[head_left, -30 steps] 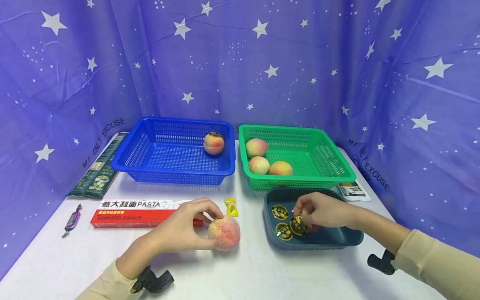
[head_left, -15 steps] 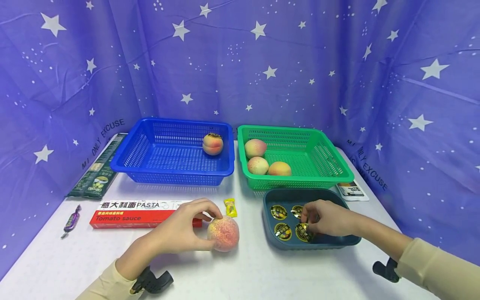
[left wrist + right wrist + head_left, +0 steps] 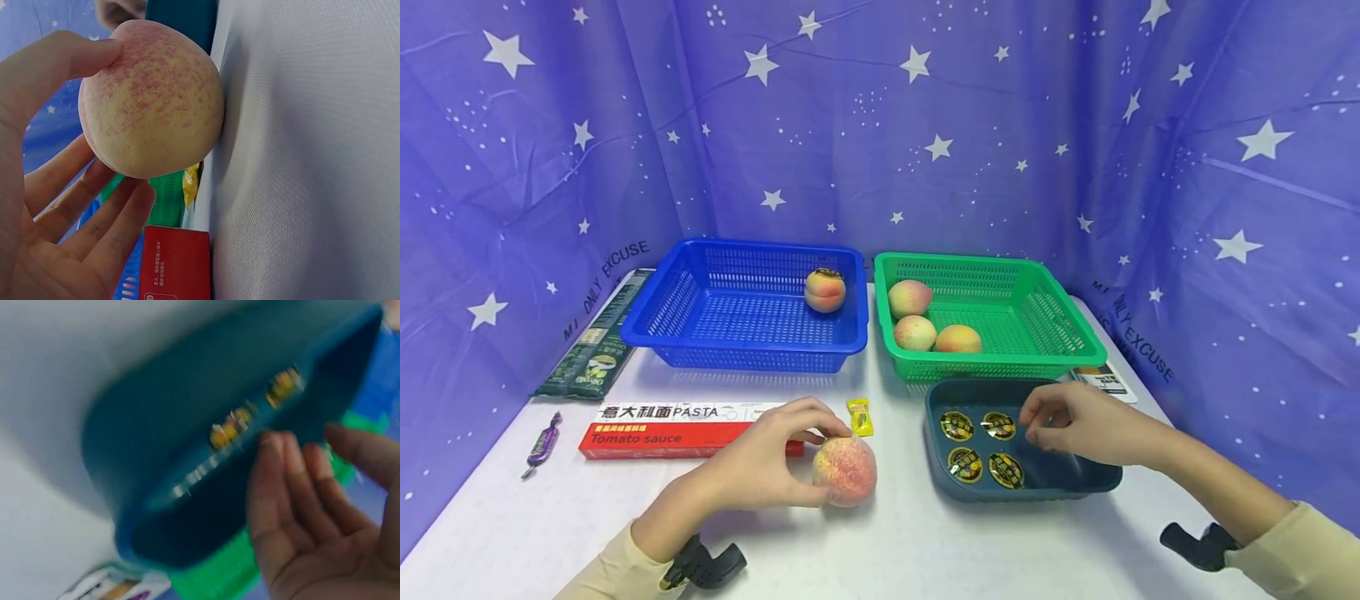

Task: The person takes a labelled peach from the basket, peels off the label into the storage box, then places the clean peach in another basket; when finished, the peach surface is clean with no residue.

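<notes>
A pink-and-yellow peach (image 3: pixel 845 472) sits on the white table. My left hand (image 3: pixel 775 458) holds it, thumb on one side and fingers on the other; the left wrist view shows the thumb pressed on the peach (image 3: pixel 153 100). My right hand (image 3: pixel 1082 421) hovers over the right part of a dark blue-green tub (image 3: pixel 942 475). Nothing shows between its fingers, and in the right wrist view thumb and fingers (image 3: pixel 294 494) stand apart. Several round black-and-gold stickers (image 3: pixel 965 464) lie in the left part of the tub, in two rows.
Behind stand a blue basket (image 3: pixel 745 354) with one stickered peach (image 3: pixel 825 292) and a green basket (image 3: pixel 992 365) with several peaches (image 3: pixel 914 333). A red pasta box (image 3: pixel 655 440), a yellow candy (image 3: pixel 860 417), a purple candy (image 3: pixel 542 446) and a dark green packet (image 3: pixel 591 358) lie around.
My right hand has let go of a sticker in the tub's front row and drawn back to the right. The left hand stays on the peach.
</notes>
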`<state>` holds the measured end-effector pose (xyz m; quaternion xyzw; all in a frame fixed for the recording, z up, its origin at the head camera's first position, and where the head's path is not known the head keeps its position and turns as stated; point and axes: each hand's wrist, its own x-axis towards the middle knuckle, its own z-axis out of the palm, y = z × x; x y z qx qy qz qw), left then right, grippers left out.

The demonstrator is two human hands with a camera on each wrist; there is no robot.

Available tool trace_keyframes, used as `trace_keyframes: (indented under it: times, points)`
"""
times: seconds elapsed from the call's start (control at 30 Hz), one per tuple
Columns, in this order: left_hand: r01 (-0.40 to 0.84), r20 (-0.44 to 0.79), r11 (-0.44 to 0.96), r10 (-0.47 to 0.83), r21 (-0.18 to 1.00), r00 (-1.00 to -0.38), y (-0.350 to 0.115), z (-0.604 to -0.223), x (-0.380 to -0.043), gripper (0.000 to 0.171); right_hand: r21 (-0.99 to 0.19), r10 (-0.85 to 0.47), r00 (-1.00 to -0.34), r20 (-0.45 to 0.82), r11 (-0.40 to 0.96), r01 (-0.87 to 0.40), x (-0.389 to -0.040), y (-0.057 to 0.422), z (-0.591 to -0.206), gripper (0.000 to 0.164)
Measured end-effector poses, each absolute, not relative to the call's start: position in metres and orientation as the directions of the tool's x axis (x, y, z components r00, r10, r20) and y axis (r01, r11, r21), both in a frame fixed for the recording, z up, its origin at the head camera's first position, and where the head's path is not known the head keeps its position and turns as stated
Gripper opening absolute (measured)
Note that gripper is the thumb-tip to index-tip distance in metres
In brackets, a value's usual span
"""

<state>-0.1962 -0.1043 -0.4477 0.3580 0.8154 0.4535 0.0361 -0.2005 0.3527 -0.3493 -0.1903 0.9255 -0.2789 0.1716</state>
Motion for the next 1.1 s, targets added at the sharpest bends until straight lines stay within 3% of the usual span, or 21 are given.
trace_keyframes:
  times: [0.1,0.23,0.43,0.7,0.93,1.1]
  points:
    - [0.557,0.276,0.314,0.623,0.769,-0.732,-0.103,-0.448,-0.196,0.060,-0.632,-0.447,-0.882,-0.147,0.729,-0.264,-0.205,0.366,-0.338,0.018]
    - [0.573,0.297,0.273,0.643,0.773,-0.706,-0.102,-0.449,-0.197,0.059,-0.574,-0.345,-0.938,-0.009,0.770,-0.278,-0.214,0.388,-0.330,0.021]
    - [0.576,0.268,0.319,0.651,0.752,-0.710,-0.102,-0.448,-0.195,0.061,-0.537,-0.160,-0.983,0.088,0.824,-0.182,-0.233,0.424,-0.336,0.043]
    - [0.629,0.300,0.314,0.673,0.711,-0.676,-0.096,-0.448,-0.192,0.067,-0.667,-0.145,-0.989,-0.042,0.741,-0.081,-0.259,0.463,-0.356,0.072]
    - [0.661,0.305,0.331,0.691,0.673,-0.656,-0.091,-0.448,-0.189,0.070,-0.759,-0.198,-0.972,-0.125,0.650,-0.034,-0.276,0.487,-0.368,0.070]
    - [0.703,0.336,0.333,0.699,0.628,-0.631,-0.089,-0.448,-0.189,0.071,-0.875,-0.257,-0.953,-0.160,0.484,0.016,-0.285,0.495,-0.376,0.066]
